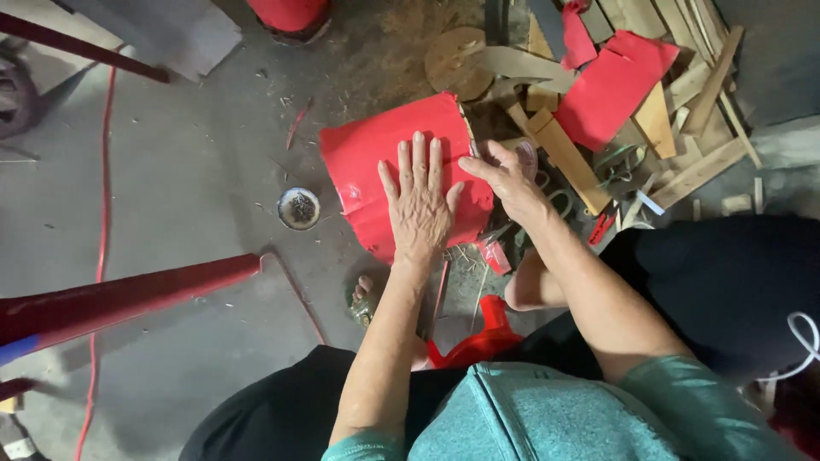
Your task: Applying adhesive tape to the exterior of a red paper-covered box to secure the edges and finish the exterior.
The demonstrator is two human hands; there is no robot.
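A curved wooden piece covered in glossy red paper (376,162) lies on the concrete floor in front of me. My left hand (418,205) lies flat on its top, fingers spread and pressing down. My right hand (511,179) is at the piece's right edge, fingers pinching or smoothing the red paper where it folds over the wood. Neither hand holds a tool.
Wood offcuts (683,111) and red paper scraps (611,85) pile up at the upper right, with scissors (559,201) by my right hand. A small round dish (299,208) sits left of the piece. A red bar (128,294) and red cord (102,213) lie at left.
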